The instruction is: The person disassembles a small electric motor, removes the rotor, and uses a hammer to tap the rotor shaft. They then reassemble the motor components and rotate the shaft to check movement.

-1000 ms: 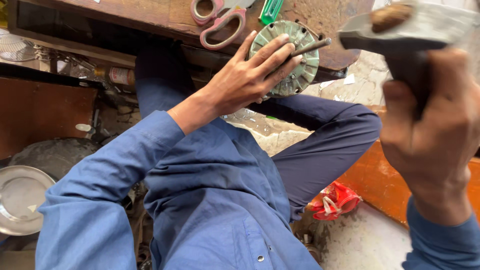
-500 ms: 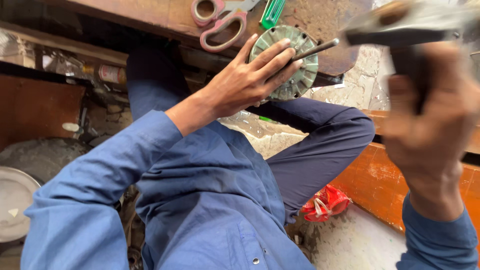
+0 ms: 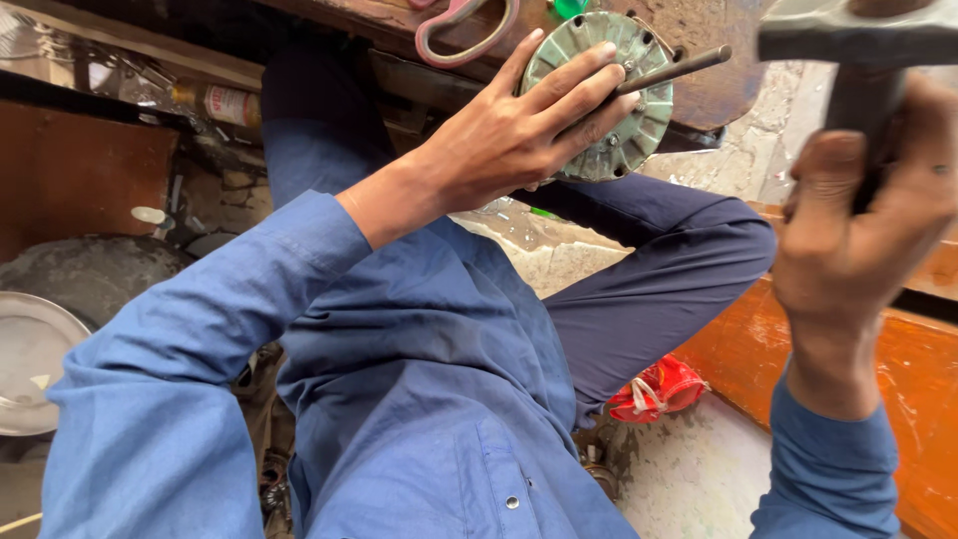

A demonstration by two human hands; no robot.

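Note:
My left hand [image 3: 519,130] lies across a round green-grey ribbed metal housing [image 3: 629,120] on a worn wooden bench edge [image 3: 699,30], and its fingers pinch a thin dark metal rod [image 3: 679,68] that points up to the right. My right hand [image 3: 858,230] is raised at the right and grips the handle of a hammer [image 3: 858,40] whose grey head sits at the top right, close to the rod's end. Both arms wear blue sleeves.
Pink-handled scissors [image 3: 469,25] lie on the bench beside the housing. Below are my blue-clad legs, a red cloth bundle [image 3: 659,387] on the floor, an orange wooden board [image 3: 738,349] at right, a round metal plate [image 3: 30,359] at left and a bottle [image 3: 225,100] on a shelf.
The view has shifted closer and the hammer in my right hand has moved in toward the rod's end. My left hand stays on the housing with the rod.

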